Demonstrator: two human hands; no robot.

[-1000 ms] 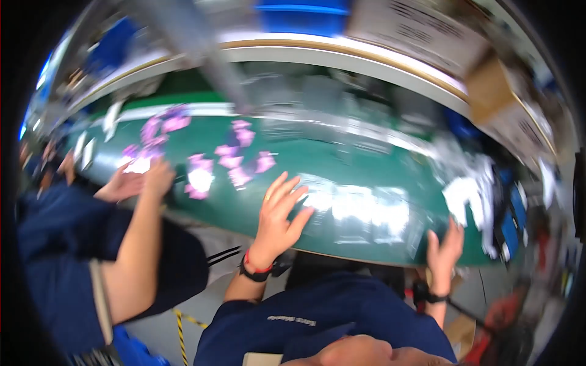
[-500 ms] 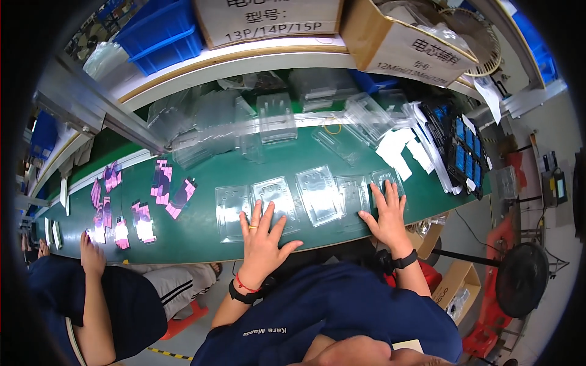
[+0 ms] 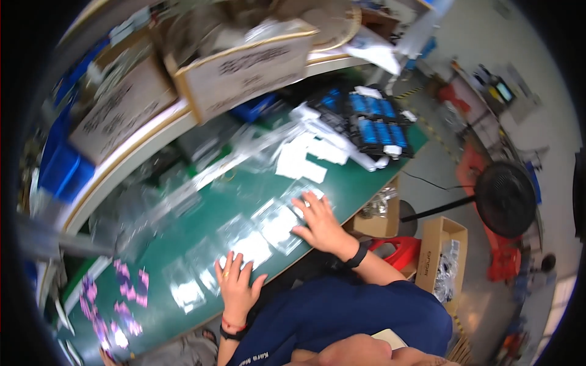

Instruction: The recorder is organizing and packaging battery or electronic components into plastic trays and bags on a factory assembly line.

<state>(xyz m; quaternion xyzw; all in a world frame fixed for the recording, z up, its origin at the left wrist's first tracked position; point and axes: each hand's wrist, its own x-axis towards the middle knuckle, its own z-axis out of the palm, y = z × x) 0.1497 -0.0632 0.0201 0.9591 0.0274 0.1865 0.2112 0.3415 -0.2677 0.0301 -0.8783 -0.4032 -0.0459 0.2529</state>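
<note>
My left hand [image 3: 237, 285] lies flat, fingers spread, on the green work table [image 3: 342, 189], its fingertips on a clear plastic bag [image 3: 249, 249]. My right hand [image 3: 321, 223] also rests flat with fingers apart, on another clear bag [image 3: 282, 223] near the table's front edge. More clear bags [image 3: 183, 287] lie in a row to the left of my left hand. Neither hand grips anything.
Several pink packets [image 3: 125, 293] lie at the table's left end. White sheets [image 3: 302, 158] and a tray of blue parts [image 3: 372, 125] sit at the right end. Cardboard boxes [image 3: 244, 67] stand on the shelf behind. A black fan [image 3: 506, 198] and open cartons [image 3: 442, 256] stand on the floor.
The view has swung to the right and tilted. Both hands stay flat on the clear bags; the other person at the left has almost left the picture.
</note>
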